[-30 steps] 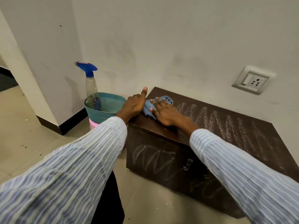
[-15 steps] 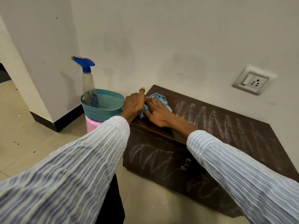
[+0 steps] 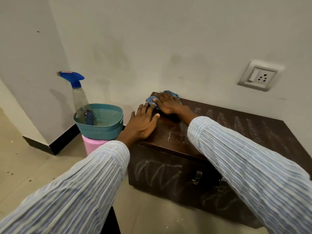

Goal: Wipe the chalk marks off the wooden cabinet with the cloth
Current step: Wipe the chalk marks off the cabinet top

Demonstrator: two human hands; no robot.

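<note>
A low dark wooden cabinet (image 3: pixel 263 132) stands against the wall, with white chalk zigzags (image 3: pixel 239 124) across its top and more on its front (image 3: pixel 157 173). My right hand (image 3: pixel 168 103) presses a crumpled blue cloth (image 3: pixel 151 99) flat onto the far left corner of the top; most of the cloth is hidden under the palm. My left hand (image 3: pixel 143 124) lies flat with fingers spread on the left edge of the top, holding nothing. The wood around both hands is darker, with only faint chalk streaks.
A teal plastic basket (image 3: pixel 101 130) sits on a pink stool (image 3: pixel 94 147) just left of the cabinet, with a blue-capped spray bottle (image 3: pixel 79 100) standing in it. A wall socket (image 3: pixel 258 78) is above the cabinet. Tiled floor lies in front.
My right hand has pushed the cloth away from me to the cabinet's far left corner. My left hand has let go of the cloth and opened flat on the top.
</note>
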